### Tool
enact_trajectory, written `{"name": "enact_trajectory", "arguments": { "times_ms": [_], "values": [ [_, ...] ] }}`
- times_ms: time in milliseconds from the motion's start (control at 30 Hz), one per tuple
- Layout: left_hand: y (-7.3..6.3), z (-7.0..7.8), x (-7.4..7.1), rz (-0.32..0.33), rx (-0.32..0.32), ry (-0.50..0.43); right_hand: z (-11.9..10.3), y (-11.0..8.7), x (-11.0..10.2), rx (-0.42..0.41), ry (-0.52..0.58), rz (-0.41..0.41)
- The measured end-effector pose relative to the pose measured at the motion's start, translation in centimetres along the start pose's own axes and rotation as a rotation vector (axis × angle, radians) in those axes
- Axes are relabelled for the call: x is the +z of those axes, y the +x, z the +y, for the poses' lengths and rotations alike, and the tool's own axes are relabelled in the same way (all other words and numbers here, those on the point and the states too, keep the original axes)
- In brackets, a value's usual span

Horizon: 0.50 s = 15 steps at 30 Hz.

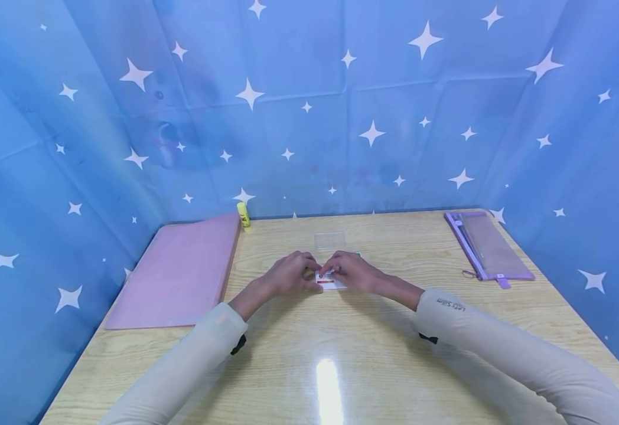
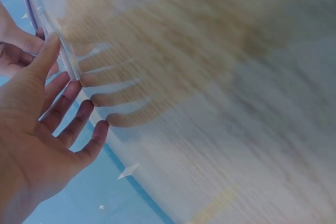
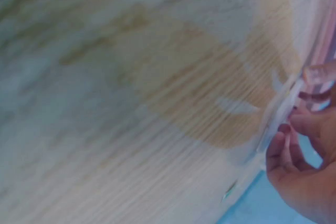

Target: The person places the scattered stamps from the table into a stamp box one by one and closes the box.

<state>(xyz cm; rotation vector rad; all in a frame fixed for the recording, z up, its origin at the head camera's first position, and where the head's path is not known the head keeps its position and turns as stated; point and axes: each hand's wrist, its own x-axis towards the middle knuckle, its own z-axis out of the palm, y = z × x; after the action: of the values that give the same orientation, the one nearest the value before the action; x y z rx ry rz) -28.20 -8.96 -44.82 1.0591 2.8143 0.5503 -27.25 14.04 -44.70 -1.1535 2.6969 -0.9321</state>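
A small, flat case of clear plastic and white, with red print (image 1: 331, 282), lies between both hands in the middle of the table. My left hand (image 1: 290, 273) holds its left side, with the thumb on the near edge in the left wrist view, where the case (image 2: 69, 59) shows edge-on. My right hand (image 1: 356, 272) is at its right side; in the right wrist view, the thumb and curled fingers (image 3: 286, 156) pinch at the edge of the case (image 3: 281, 109). A clear rectangular plastic piece (image 1: 329, 240) lies just beyond the hands.
A pink folder (image 1: 182, 271) lies on the left of the wooden table (image 1: 384, 354). At the back, a yellow glue stick (image 1: 243, 215) stands beside the folder. A purple zip pouch (image 1: 492, 245) lies at the right. Something small and green (image 1: 358, 254) peeks out behind my right hand.
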Motion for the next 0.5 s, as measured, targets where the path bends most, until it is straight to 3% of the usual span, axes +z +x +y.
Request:
{"name": "enact_trajectory", "arguments": {
  "times_ms": [500],
  "values": [
    [0.0,0.3,-0.1,-0.003,-0.018,0.016,1.1,-0.5,-2.3,0.015,0.0,0.045]
  ]
}}
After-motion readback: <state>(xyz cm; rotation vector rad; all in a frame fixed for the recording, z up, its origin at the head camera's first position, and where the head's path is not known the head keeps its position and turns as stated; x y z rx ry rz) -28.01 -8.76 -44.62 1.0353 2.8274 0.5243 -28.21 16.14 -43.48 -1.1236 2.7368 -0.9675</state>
